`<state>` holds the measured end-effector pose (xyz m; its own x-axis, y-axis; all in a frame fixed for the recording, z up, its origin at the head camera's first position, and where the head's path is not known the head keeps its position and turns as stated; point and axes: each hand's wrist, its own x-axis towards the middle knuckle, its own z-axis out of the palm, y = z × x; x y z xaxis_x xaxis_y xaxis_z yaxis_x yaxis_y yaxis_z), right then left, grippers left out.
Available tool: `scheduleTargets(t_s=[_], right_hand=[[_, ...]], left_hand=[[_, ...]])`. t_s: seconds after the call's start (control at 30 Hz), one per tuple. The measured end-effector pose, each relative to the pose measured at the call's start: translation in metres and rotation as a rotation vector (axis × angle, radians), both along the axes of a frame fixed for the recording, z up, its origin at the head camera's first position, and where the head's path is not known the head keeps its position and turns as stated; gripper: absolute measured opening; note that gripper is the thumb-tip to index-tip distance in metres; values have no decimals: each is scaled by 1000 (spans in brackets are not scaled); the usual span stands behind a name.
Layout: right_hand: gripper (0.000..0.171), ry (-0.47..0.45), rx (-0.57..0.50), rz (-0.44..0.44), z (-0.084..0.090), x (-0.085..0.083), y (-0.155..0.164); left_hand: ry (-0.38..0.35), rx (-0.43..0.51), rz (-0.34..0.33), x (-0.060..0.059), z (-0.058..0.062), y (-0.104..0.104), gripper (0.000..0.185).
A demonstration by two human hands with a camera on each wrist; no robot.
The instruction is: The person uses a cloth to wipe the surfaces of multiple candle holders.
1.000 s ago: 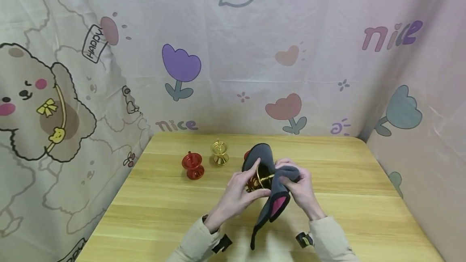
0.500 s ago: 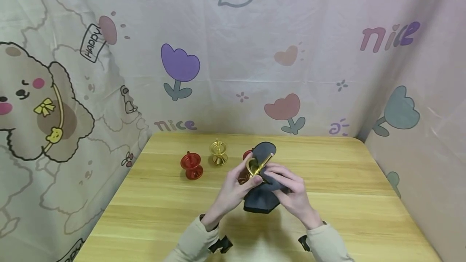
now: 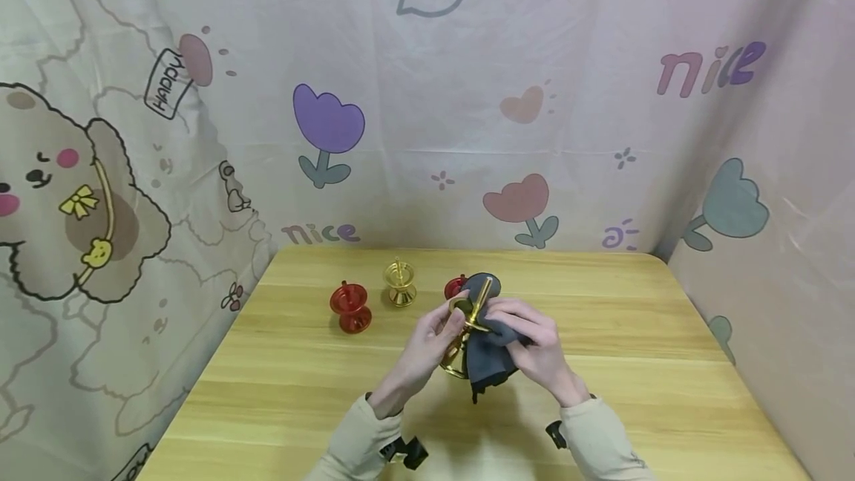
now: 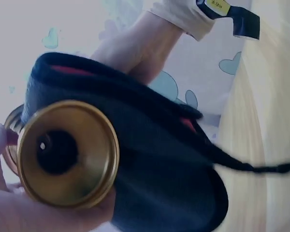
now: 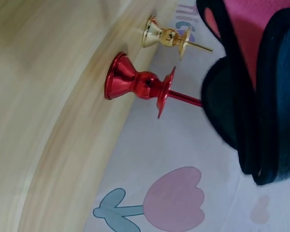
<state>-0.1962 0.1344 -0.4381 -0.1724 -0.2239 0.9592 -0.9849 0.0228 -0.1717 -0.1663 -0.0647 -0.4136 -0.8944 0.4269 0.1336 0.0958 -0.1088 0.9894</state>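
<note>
A shiny gold candle holder [image 3: 454, 371], with a dish, a centre spike and a flared base, is held tilted over the table. My left hand [image 3: 426, 344] grips it from the left, fingers around the dish and stem. Its hollow base [image 4: 89, 154] faces the camera in the left wrist view. On the other side my right hand [image 3: 541, 344] pinches a dark grey cloth [image 3: 486, 364] with black edging against the dish, beside the spike. Pink lining shows inside the cloth [image 5: 280, 121] in the right wrist view. The cloth covers part of the holder.
Further back on the wooden table [image 3: 287, 392] stand a red candle holder [image 3: 350, 308] and a smaller-looking gold one [image 3: 401, 284]. Another red holder [image 3: 456, 286] is partly hidden behind the cloth. A printed curtain [image 3: 414, 95] hangs behind and along the sides.
The held candle holder has turned so its spike points up and its base shows below. The cloth has gone from hanging widely around it to bunched at the dish's right side.
</note>
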Motion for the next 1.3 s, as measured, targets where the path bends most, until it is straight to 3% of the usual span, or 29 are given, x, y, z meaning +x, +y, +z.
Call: scheduleTargets(t_s=[0.13,0.27,0.37,0.5,0.7,0.87,1.13,1.3], right_hand=[[15,-14,-15,-22,-1,-3,1],[34,-35,-45,-83,-2,-4,4],[35,-47,-44,-129,1,-4,6],[33,-63,-31,-159,3,-4,6],[34,-99,-36,-129,3,-4,3],[34,-133,-53,-118,1,-3,0],[35,-144,-64,-114,0,-4,-1],[28,-136,-70,-55,-2,-5,0]], left_hand=[[68,-83,14,-2,-1,0,62],[201,-193,111,3,-5,0,65],[275,-244,143,7,-10,-2,78],[336,-245,109,9,-15,-3,96],[341,-181,78,8,-17,-5,96],[339,-167,113,8,-18,-3,85],[264,-122,202,5,-17,2,68],[279,-51,185,1,-19,2,64]])
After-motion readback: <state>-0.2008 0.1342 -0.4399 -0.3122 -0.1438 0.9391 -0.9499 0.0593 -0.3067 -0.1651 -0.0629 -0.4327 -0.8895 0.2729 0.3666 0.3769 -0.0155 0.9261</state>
